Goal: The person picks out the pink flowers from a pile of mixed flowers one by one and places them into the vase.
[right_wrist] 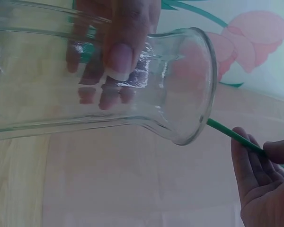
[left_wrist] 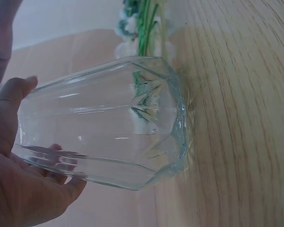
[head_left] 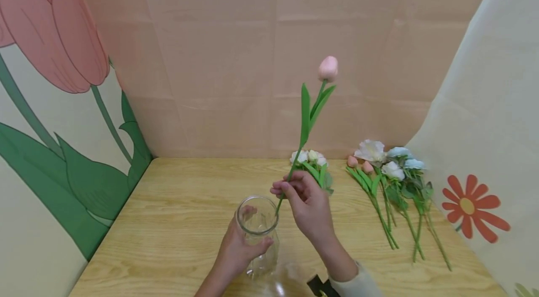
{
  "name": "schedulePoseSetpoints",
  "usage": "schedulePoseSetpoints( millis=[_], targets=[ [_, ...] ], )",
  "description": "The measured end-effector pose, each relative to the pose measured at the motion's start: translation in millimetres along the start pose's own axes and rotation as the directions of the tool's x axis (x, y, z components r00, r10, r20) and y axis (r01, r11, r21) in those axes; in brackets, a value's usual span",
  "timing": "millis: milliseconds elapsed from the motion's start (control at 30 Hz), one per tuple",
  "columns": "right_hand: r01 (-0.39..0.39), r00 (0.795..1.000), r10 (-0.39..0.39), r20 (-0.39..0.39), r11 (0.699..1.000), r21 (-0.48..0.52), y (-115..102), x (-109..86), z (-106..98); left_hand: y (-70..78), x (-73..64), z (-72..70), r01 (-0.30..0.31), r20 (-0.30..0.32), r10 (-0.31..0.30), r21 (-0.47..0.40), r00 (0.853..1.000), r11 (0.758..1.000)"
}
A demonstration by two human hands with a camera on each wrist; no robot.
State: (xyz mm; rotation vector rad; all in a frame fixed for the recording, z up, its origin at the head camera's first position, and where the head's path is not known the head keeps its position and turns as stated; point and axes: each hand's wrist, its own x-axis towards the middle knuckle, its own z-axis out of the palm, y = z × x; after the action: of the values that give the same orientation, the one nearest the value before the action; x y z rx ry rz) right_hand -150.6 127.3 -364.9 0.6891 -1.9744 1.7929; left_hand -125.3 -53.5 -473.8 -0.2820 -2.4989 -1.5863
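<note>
A clear glass vase [head_left: 264, 262] with a round rim and faceted sides stands upright on the table. My left hand [head_left: 239, 248] grips it around the upper part, thumb on the near side. In the left wrist view the base of the vase [left_wrist: 177, 127] rests on the wood. My right hand [head_left: 310, 208] pinches the green stem of a pink tulip [head_left: 305, 119] between thumb and fingers. The bloom points up, tilted to the right. In the right wrist view the stem [right_wrist: 222, 128] reaches the rim of the vase mouth; its lower tip lies at the rim.
White flowers [head_left: 313, 156] lie at the table's back, behind my right hand. Further right are pink tulips [head_left: 366, 167], a large white flower [head_left: 371, 151] and pale blue flowers [head_left: 414, 163], stems toward me. A dark object [head_left: 322, 286] shows by the right sleeve. Printed cloths surround the wooden table [head_left: 177, 213].
</note>
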Motion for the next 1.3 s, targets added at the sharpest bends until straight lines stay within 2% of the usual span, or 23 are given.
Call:
schedulePoseSetpoints(
  millis=[333, 633, 900, 1133, 1300],
  targets=[
    [0.014, 0.999, -0.011, 0.037, 0.995, -0.096, 7.3, -6.0, 3.5, -0.4, 0.5, -0.7, 0.027, 0.02, -0.027, -0.027, 0.999, 0.999],
    [0.053, 0.997, -0.046, 0.062, 0.992, -0.114, 12.1, -9.0, 5.9, -0.4, 1.4, -0.4, 0.025, 0.019, -0.025, -0.036, 1.0, 0.999],
    [0.097, 0.992, -0.09, 0.083, 0.992, -0.081, 16.7, -11.2, 9.3, -0.7, 1.0, 0.7, 0.039, 0.011, -0.039, -0.019, 0.999, 0.999],
    [0.133, 0.987, -0.119, 0.111, 0.982, -0.137, 18.2, -13.5, 11.5, -0.2, 0.9, 0.7, 0.053, 0.008, -0.053, -0.004, 0.999, 0.999],
    [0.142, 0.982, -0.123, 0.14, 0.98, -0.138, 18.6, -15.2, 12.3, 0.3, 0.8, 0.2, 0.061, 0.013, -0.061, -0.015, 0.998, 0.998]
  ],
)
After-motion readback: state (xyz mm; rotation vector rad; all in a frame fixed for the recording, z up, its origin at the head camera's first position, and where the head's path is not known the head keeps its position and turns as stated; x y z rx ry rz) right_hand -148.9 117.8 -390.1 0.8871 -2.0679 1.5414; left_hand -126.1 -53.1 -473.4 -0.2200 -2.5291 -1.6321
